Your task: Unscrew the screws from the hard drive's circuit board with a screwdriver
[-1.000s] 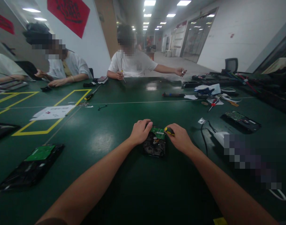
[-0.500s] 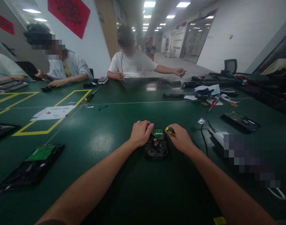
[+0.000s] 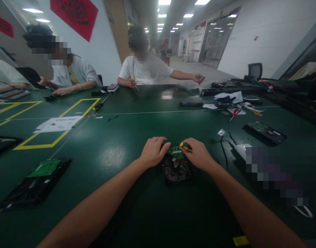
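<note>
A black hard drive [image 3: 176, 172] with a green circuit board [image 3: 175, 152] at its far end lies slightly turned on the table before me. My left hand [image 3: 154, 152] grips its far left edge, with the thumb near the board and the other fingertips partly hidden. In my right hand [image 3: 198, 154] is a screwdriver with a yellow and black handle [image 3: 186, 147]. That hand rests against the drive's far right side, and the screwdriver's shaft is hidden.
Another drive with a green board [image 3: 37, 181] lies at left, and a similar one [image 3: 264, 133] at right. A white power strip [image 3: 244, 150] with a dark cable is by my right arm. Across the green table [image 3: 127, 131] sit other people; one holds a screwdriver.
The hard drive has turned a little and its near end has shifted toward me and to the right. Both hands have stayed at its far end, moving slightly with it.
</note>
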`<state>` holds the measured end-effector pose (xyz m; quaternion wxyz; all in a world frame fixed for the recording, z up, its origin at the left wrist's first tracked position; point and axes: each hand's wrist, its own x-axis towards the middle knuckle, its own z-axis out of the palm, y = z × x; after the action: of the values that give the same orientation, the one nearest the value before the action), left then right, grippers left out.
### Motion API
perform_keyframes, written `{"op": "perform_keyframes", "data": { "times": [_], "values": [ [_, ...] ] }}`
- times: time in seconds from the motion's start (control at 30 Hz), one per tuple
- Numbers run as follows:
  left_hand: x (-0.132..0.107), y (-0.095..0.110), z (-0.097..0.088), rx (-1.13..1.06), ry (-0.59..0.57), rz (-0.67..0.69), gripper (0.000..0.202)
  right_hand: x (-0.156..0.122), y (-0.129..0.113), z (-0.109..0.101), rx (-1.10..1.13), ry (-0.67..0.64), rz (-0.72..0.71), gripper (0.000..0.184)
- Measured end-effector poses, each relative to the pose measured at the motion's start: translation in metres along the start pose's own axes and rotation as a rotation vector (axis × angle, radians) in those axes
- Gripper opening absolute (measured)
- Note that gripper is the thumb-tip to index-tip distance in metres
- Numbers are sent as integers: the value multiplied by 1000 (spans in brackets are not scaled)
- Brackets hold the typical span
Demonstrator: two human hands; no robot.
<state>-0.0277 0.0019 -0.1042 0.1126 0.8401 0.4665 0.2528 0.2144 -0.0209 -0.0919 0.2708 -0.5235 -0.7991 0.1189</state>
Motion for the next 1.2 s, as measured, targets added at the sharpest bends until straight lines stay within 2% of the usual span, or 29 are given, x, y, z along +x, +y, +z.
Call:
{"op": "perform_keyframes", "data": {
  "times": [0.17,0.33,0.57,0.77,0.87,1.03,1.2],
  "values": [
    [-27,-1,-11,-20,-29,141,60,-1,0,1,-5,-28,-10,4],
    [-49,7,-21,-35,-178,330,77,-1,1,1,-48,-40,8,3],
    [-46,7,-29,-64,-316,462,110,-1,4,3,-38,-24,2,6],
    [-42,-1,-20,-54,-273,569,121,-1,6,6,-18,-8,2,10],
    [-41,-3,-17,-32,-254,582,123,-1,6,4,-6,35,26,15],
    [-42,-2,-18,-19,-254,571,123,1,14,1,0,200,113,21],
    [-41,1,-18,-22,-267,536,121,2,16,0,75,237,66,19]
  ]
}}
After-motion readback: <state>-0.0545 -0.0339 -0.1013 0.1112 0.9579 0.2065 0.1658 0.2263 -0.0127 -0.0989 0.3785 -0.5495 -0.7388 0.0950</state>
